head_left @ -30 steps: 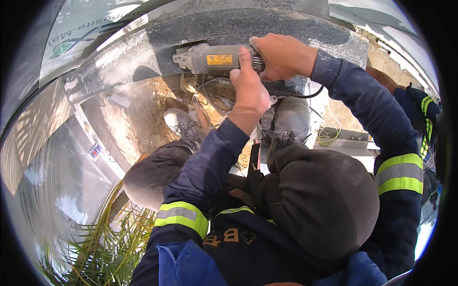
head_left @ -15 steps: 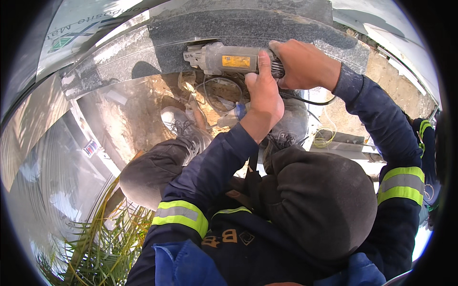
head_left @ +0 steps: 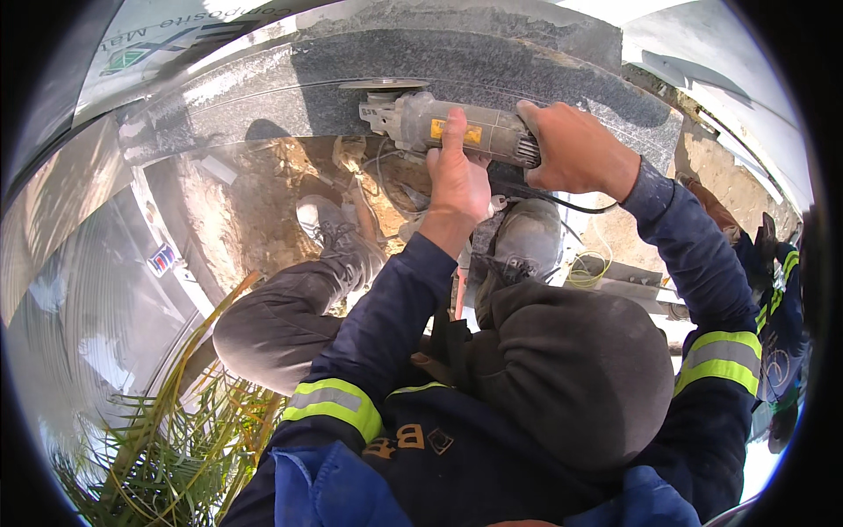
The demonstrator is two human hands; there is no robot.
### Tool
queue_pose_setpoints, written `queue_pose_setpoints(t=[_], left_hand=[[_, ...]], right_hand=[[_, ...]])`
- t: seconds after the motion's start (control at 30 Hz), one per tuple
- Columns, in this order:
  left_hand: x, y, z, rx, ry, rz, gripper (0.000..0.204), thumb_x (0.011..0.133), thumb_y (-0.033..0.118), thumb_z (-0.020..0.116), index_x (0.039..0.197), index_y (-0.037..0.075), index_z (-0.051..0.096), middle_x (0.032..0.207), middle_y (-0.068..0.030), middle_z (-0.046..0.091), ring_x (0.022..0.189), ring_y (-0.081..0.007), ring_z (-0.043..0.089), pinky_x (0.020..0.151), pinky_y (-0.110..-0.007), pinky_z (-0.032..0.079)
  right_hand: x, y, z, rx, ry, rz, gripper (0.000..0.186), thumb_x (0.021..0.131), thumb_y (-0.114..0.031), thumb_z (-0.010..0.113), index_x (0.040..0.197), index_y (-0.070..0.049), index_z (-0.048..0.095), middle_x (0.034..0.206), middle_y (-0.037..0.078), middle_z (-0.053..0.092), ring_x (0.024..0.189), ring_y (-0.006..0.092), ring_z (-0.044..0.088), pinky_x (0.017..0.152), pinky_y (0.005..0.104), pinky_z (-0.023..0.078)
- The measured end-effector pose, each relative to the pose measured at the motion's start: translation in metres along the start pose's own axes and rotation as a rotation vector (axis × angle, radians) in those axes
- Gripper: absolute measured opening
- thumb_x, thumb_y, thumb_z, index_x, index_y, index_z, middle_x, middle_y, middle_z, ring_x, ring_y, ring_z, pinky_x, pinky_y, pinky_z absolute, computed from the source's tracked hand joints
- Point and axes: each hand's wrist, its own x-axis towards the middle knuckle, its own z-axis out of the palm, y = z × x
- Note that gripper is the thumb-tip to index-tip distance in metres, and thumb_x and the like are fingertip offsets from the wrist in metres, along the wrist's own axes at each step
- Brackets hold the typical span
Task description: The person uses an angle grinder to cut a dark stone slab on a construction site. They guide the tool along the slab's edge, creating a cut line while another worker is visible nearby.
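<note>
A grey dusty angle grinder [head_left: 413,123] with a yellow label lies sideways over a curved speckled grey stone strip [head_left: 228,110], its thin disc [head_left: 383,84] at a scored line along the stone. My left hand [head_left: 458,180] grips the grinder's body from below, thumb raised over the casing. My right hand [head_left: 575,149] is closed round the rear end. A black cord [head_left: 593,209] runs from under the tool. Whether the disc is in the stone or just on it, I cannot tell.
My boots [head_left: 531,237] are on dusty ground among a coiled yellow cable [head_left: 588,268] and scraps. Large panels [head_left: 123,290] stand at the left, palm fronds [head_left: 149,448] below them. At the far right is another person [head_left: 777,299] in dark clothing with reflective stripes.
The grinder and both hands have shifted right along the stone strip and slightly toward me, then my left hand drew slightly back left. More of the disc shows now.
</note>
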Motion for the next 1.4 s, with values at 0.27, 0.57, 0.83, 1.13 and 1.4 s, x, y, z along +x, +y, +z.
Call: queue_pose_setpoints(t=[0.27, 0.57, 0.83, 1.13, 1.4], left_hand=[[0.006, 0.007, -0.003, -0.005, 0.011, -0.006, 0.073, 0.092, 0.043, 0.081, 0.138, 0.002, 0.043, 0.130, -0.0122, 0.055, 0.123, -0.0277, 0.057, 0.105, -0.052, 0.051], [0.014, 0.026, -0.012, 0.053, -0.073, 0.025, 0.058, 0.098, 0.047, 0.072, 0.132, 0.004, 0.053, 0.129, -0.0115, 0.060, 0.123, -0.0277, 0.059, 0.107, -0.053, 0.048], [0.009, 0.019, -0.006, 0.052, -0.072, -0.003, 0.060, 0.097, 0.050, 0.072, 0.133, 0.006, 0.054, 0.130, -0.0100, 0.060, 0.125, -0.0262, 0.058, 0.108, -0.054, 0.046], [-0.008, 0.005, 0.010, -0.011, -0.042, -0.059, 0.065, 0.095, 0.044, 0.078, 0.134, 0.001, 0.048, 0.128, -0.0128, 0.057, 0.121, -0.0271, 0.059, 0.105, -0.056, 0.049], [0.002, 0.018, 0.003, 0.077, -0.049, -0.006, 0.059, 0.100, 0.046, 0.070, 0.134, 0.003, 0.050, 0.131, -0.0128, 0.058, 0.124, -0.0272, 0.057, 0.108, -0.055, 0.045]], right_hand=[[0.008, -0.004, 0.002, -0.021, 0.024, -0.019, 0.054, 0.069, -0.023, 0.082, 0.110, 0.004, 0.059, 0.088, 0.026, 0.071, 0.087, 0.0467, 0.071, 0.077, 0.0521, 0.059], [0.022, -0.027, 0.023, -0.225, 0.263, -0.136, 0.063, 0.072, -0.021, 0.083, 0.123, 0.001, 0.054, 0.092, 0.022, 0.071, 0.082, 0.0390, 0.074, 0.069, 0.0466, 0.060], [0.012, -0.032, 0.023, -0.281, 0.298, -0.114, 0.049, 0.079, -0.014, 0.078, 0.119, 0.000, 0.053, 0.084, 0.018, 0.068, 0.074, 0.0369, 0.072, 0.064, 0.0449, 0.058], [-0.013, -0.026, 0.012, -0.283, 0.267, -0.098, 0.035, 0.082, -0.007, 0.070, 0.111, 0.002, 0.053, 0.083, 0.021, 0.068, 0.073, 0.0392, 0.072, 0.062, 0.0462, 0.057], [0.011, -0.024, 0.025, -0.245, 0.301, -0.140, 0.035, 0.080, -0.008, 0.073, 0.108, 0.003, 0.055, 0.084, 0.021, 0.069, 0.076, 0.0389, 0.073, 0.064, 0.0450, 0.059]])
